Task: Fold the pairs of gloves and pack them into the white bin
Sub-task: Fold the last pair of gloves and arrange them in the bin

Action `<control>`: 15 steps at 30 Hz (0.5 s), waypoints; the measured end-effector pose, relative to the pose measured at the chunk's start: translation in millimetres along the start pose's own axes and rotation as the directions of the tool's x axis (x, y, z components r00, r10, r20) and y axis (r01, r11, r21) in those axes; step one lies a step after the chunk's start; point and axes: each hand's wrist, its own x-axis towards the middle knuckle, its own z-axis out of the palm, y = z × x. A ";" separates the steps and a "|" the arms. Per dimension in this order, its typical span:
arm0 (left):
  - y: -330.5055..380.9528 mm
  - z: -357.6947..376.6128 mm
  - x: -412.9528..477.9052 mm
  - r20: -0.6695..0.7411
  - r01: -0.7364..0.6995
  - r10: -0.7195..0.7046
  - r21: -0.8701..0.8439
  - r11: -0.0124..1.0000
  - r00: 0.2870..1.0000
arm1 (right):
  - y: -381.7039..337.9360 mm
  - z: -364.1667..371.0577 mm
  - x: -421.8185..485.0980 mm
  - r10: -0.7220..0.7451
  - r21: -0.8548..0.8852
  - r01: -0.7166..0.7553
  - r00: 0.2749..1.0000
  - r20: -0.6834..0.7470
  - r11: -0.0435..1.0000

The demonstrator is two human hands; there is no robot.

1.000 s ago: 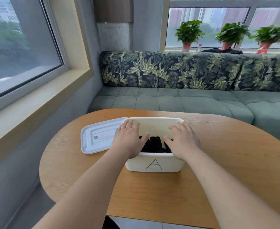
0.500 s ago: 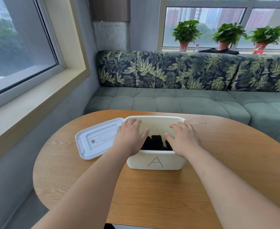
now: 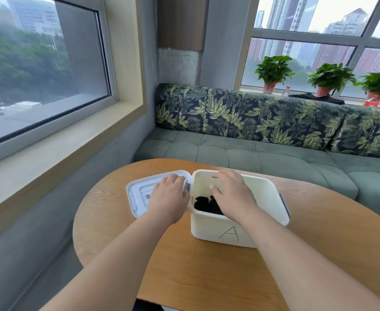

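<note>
Left hand point(image 3: 168, 198) seemingly grips lid point(image 3: 139, 189); right hand point(image 3: 232, 196) over white bin point(image 3: 211, 230).

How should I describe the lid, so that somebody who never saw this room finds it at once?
Find the wooden table before the green sofa. On it stands a white bin marked A; the lid lies flat just left of it, under the left hand. It is the only flat, pale, tray-like piece there.
</note>
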 end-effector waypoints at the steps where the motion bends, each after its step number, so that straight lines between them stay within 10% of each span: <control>1: -10.4 0.7 -4.2 0.040 0.012 -0.013 0.043 0.999 0.999 | -13.4 6.6 1.2 -0.038 0.002 0.038 0.999 0.014 0.999; 15: -126.6 27.0 -38.6 0.172 0.003 -0.042 0.219 0.976 0.984 | -115.3 112.3 13.8 -0.189 -0.006 0.201 0.929 0.319 0.980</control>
